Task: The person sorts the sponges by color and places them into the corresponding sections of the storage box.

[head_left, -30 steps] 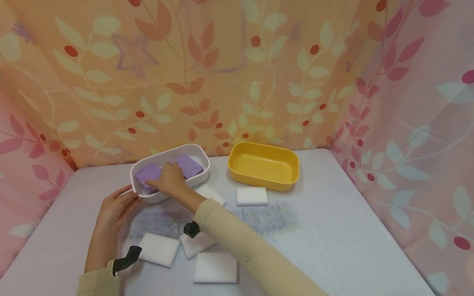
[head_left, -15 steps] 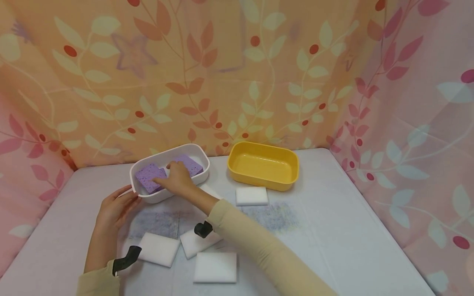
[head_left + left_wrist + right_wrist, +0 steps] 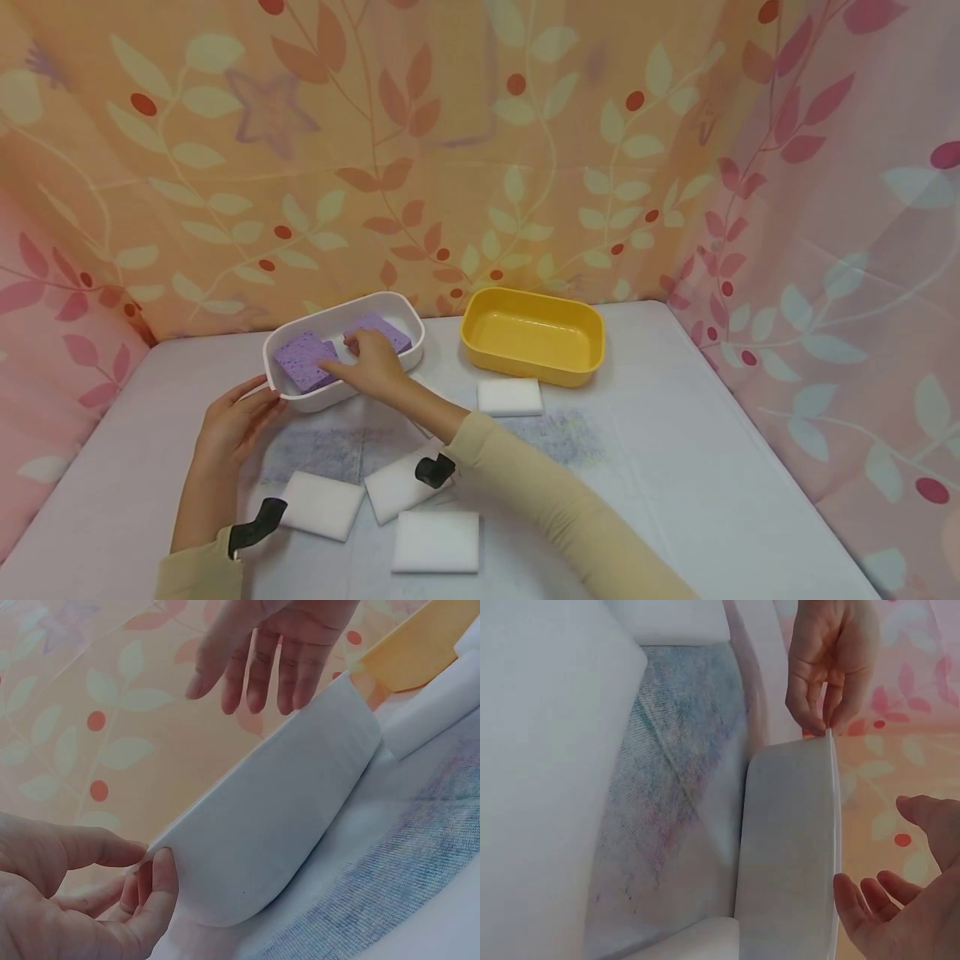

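My left hand (image 3: 228, 421) pinches the left end of a white tub's rim between thumb and fingers, plainly seen in the left wrist view, where the tub (image 3: 262, 817) shows its outer wall. Two purple sponges lie inside the tub (image 3: 307, 402): one sponge (image 3: 303, 358) at the left, the other sponge (image 3: 388, 330) at the right, partly behind my right hand. That right hand (image 3: 373, 367) hovers over the tub's near side with thumb and fingers spread apart. In the right wrist view the right hand (image 3: 907, 900) has nothing between its fingers.
To the right stands a yellow tub (image 3: 536, 372), with a white foam block (image 3: 510, 398) before it. Several more white blocks lie nearer, among them one block (image 3: 322, 506) beside the left wrist and another block (image 3: 436, 542) at the front. A patterned curtain (image 3: 450, 208) backs the table.
My right hand has drawn back to the right from between the sponges, its fingers parting from the left sponge, which now shows more fully. My left hand has stayed on the rim.
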`<state>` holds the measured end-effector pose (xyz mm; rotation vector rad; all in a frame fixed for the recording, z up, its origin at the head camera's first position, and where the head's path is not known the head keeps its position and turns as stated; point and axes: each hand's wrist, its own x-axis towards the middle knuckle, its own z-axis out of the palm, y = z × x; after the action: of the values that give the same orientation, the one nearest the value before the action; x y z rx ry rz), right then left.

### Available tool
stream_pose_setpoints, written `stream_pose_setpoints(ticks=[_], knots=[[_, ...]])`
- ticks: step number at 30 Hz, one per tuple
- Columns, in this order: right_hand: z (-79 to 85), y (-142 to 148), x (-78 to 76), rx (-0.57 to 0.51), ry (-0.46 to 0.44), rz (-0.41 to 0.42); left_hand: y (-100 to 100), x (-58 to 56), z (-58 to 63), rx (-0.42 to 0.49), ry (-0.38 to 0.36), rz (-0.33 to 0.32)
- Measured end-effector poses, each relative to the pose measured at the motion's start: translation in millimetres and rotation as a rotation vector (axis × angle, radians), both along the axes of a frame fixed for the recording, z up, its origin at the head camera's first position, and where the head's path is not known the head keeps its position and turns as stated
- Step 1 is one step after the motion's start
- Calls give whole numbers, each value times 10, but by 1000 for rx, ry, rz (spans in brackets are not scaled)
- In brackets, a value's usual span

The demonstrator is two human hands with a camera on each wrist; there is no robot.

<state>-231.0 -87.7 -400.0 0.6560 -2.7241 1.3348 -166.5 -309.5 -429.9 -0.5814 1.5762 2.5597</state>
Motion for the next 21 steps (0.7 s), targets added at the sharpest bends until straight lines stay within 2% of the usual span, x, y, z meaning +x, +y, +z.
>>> stream_pose_setpoints(ticks=[13,21], knots=[[57,325,70,-116,-30,122,8,-12,16,6,-49,13],[88,528,112,-151,-80,148,12,-13,21,-10,-60,20]])
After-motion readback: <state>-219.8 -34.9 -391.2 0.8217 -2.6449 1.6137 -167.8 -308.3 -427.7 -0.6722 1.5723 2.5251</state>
